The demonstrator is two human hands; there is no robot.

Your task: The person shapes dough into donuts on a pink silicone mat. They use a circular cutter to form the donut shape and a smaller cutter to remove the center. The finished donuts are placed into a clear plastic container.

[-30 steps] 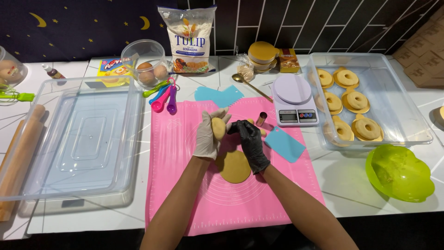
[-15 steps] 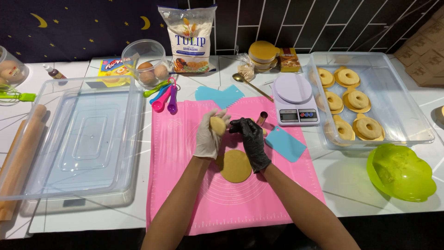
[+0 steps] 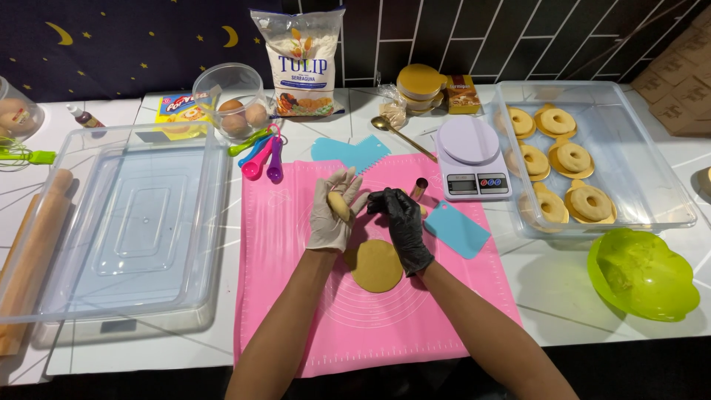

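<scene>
Pink mat (image 3: 296, 296) is spread on the white table (image 3: 563, 311), closest to the person. 1 flat round piece of dough (image 3: 375, 264) lies on the mat, just under the 2 hands.

A small ball of dough (image 3: 340, 205) is held in the left hand (image 3: 332, 215), which is dressed in a white glove. The fingers are curled around the ball. The right hand (image 3: 401, 222) is dressed in a black glove and is held close beside the ball. Its fingers are bent, but what they hold, if anything, cannot be told.

A small metal ring cutter (image 3: 419, 188) is stood on the mat just past the right hand. A blue scraper (image 3: 456, 230) is laid to the right of it. A green bowl (image 3: 641, 272) is seen on the right.

A big clear tub (image 3: 111, 222) is placed on the left, with a wooden rolling pin (image 3: 33, 259) beside it. A white scale (image 3: 472, 157) is set past the mat. Another clear tub (image 3: 637, 163) on the right is filled with 6 dough rings (image 3: 557, 121).

Farther back, coloured spoons (image 3: 261, 152), a glass bowl of eggs (image 3: 233, 111) and a bag of flour (image 3: 300, 63) are seen by the dark wall.
</scene>
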